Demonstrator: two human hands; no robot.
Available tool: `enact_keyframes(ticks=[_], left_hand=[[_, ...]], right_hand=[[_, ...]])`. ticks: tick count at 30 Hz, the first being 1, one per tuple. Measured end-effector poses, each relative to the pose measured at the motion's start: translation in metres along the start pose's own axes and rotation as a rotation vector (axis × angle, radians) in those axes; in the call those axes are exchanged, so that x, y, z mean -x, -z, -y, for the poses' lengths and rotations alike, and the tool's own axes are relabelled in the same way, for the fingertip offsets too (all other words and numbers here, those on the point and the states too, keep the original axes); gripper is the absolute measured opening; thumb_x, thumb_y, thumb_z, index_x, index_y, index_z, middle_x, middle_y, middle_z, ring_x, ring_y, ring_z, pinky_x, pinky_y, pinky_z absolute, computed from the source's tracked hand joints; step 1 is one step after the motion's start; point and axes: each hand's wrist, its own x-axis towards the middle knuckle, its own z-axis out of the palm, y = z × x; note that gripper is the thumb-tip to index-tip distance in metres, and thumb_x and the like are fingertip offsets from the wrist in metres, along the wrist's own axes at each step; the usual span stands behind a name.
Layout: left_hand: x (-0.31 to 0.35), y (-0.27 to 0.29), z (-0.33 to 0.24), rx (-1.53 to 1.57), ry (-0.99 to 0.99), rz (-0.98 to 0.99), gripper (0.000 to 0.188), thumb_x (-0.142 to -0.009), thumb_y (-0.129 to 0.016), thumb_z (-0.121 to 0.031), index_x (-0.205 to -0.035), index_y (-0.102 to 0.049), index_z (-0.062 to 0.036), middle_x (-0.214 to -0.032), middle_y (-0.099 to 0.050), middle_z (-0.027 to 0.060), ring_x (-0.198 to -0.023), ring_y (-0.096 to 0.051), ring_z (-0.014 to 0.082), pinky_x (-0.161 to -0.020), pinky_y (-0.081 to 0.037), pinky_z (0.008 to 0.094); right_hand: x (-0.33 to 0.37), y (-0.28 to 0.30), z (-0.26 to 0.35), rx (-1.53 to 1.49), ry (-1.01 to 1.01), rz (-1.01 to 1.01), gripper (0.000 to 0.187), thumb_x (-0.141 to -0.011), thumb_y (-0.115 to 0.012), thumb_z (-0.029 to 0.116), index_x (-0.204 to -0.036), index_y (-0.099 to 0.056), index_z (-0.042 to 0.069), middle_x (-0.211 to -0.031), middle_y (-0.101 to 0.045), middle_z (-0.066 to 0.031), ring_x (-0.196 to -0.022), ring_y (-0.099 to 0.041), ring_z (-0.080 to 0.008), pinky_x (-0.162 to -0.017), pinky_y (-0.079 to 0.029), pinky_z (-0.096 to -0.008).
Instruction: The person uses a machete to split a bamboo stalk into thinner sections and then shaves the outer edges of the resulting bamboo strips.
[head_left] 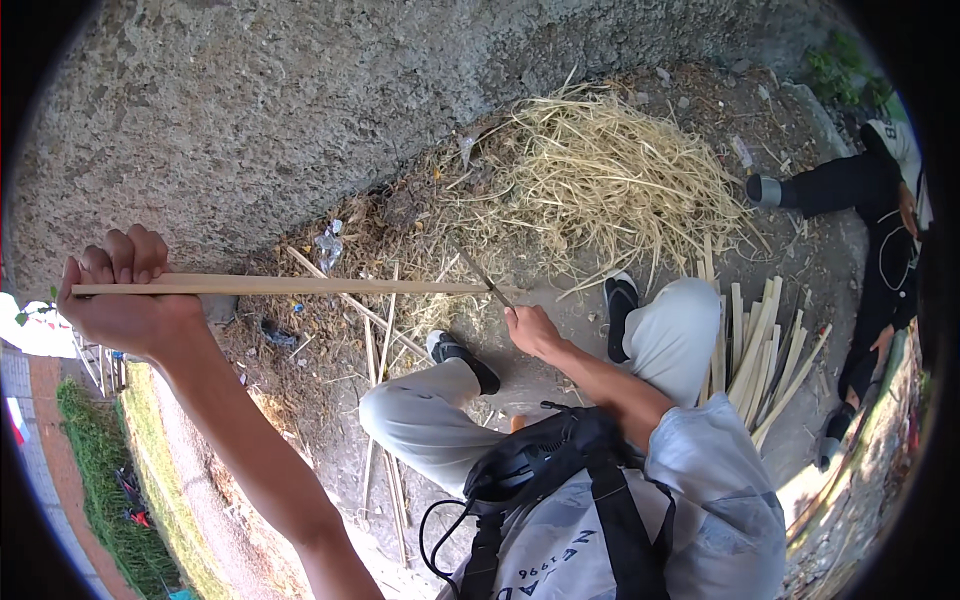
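Rough grey wall (pixel 240 120), pale wooden strip (pixel 320 286), slender, straight

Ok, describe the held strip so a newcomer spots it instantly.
Start at the rough grey wall, then drop to the left hand. The pale strip runs from there across to the knife in the right hand. Unlike the loose strips on the ground, it is held up.

Your two hands (pixel 140 314) hold one long strip (pixel 320 286) and one knife (pixel 487 280); you wear two shoes (pixel 622 310) and face one heap of shavings (pixel 620 170). Near you there is one co-worker (pixel 845 188), plus one bundle of more than six pale strips (pixel 760 345), too overlapped to count exactly.
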Motion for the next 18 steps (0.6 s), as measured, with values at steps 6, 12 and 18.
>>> enact_keyframes(ticks=[6, 12, 18], left_hand=[[-0.010, 0.017, 0.003, -0.043, -0.030, 0.057, 0.035, -0.093, -0.043, -0.029, -0.064, -0.027, -0.0157, -0.054, -0.025, 0.0011, -0.044, -0.022, 0.0118, -0.044, -0.020, 0.0274], [-0.013, 0.024, 0.000, -0.058, -0.023, 0.098, 0.035, -0.093, -0.039, -0.029, -0.064, -0.026, -0.0156, -0.054, -0.025, 0.0013, -0.046, -0.022, 0.0119, -0.045, -0.020, 0.0288], [-0.018, 0.024, 0.003, -0.087, -0.034, 0.089, 0.035, -0.093, -0.039, -0.029, -0.064, -0.024, -0.0162, -0.055, -0.024, 0.0011, -0.045, -0.021, 0.0117, -0.045, -0.019, 0.0289]], right_hand=[[0.000, -0.010, -0.011, -0.123, 0.242, 0.058, 0.042, -0.102, -0.048, 0.031, -0.087, -0.065, -0.004, -0.068, -0.065, -0.0263, -0.066, -0.064, -0.0486, -0.063, -0.052, -0.0561], [-0.002, -0.016, -0.023, 0.069, 0.041, 0.097, 0.037, -0.101, -0.049, 0.030, -0.087, -0.063, -0.002, -0.068, -0.064, -0.0291, -0.067, -0.064, -0.0508, -0.063, -0.054, -0.0566], [0.005, -0.019, -0.031, -0.023, 0.145, 0.088, 0.039, -0.101, -0.051, 0.029, -0.083, -0.063, -0.004, -0.067, -0.062, -0.0311, -0.067, -0.063, -0.0524, -0.062, -0.051, -0.0586]])
